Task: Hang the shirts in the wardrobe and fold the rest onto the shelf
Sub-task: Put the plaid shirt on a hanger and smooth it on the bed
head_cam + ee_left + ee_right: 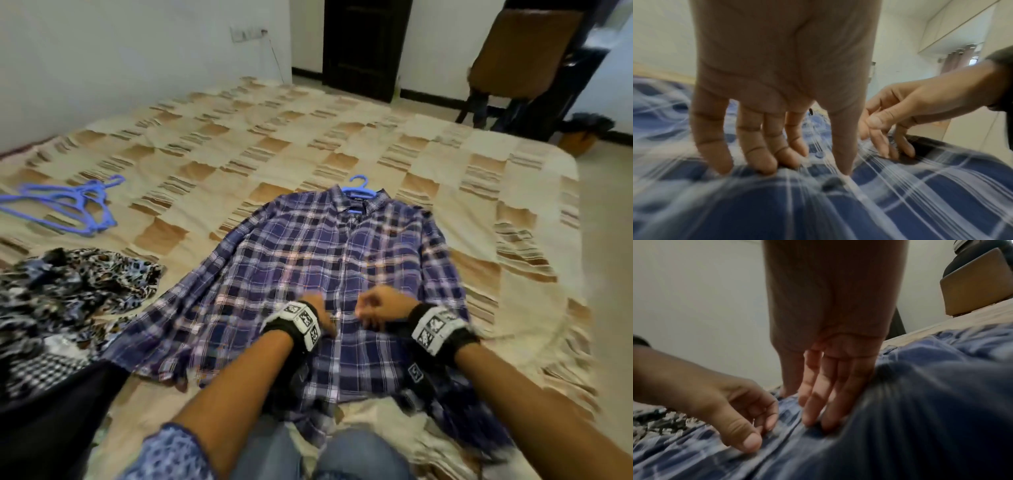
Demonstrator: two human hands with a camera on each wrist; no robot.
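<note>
A blue plaid shirt lies flat, front up, on the bed, with a blue hanger in its collar. Both hands are on the shirt's lower front, close together on either side of the button strip. My left hand presses its fingertips and thumb onto the cloth, beside a small button. My right hand touches the cloth with nearly straight fingers. Neither hand plainly pinches anything. The wrist views are blurred.
Spare blue hangers lie at the bed's left. A leopard-print garment, a checked one and a dark one are piled near left. A chair and a dark door stand beyond the patchwork bed.
</note>
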